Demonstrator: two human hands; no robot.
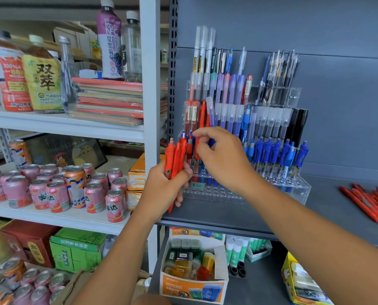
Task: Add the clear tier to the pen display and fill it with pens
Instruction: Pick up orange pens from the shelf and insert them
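Left hand [168, 190] is wrapped round a bundle of orange-red plastic click pens [175, 159], held upright just off the left end of the clear acrylic stepped pen display [292, 96]. Right hand [221, 157] pinches a single orange-red pen [197, 150] between thumb and forefinger near its top, standing at the left end of the front clear tier [303, 189]. Can't tell if it's seated in a hole, the hand covers it. The right part of that tier holds a row of blue click pens [271, 153]; hole rows along its front edge are open. Upper steps are packed with red, clear-capped blue, purple and black barrels. Display sits on a grey metal shelf [282, 219] against the grey back panel [342, 89], close to the white upright post [149, 84]: tight on the left, open shelf to the right. Loose pile of red pens [366, 201] lies far right on that shelf, well apart from both hands. Lower shelf: orange-and-white cardboard box [194, 287] of small coloured plastic items. Left rack: pink drink cans [51, 190]
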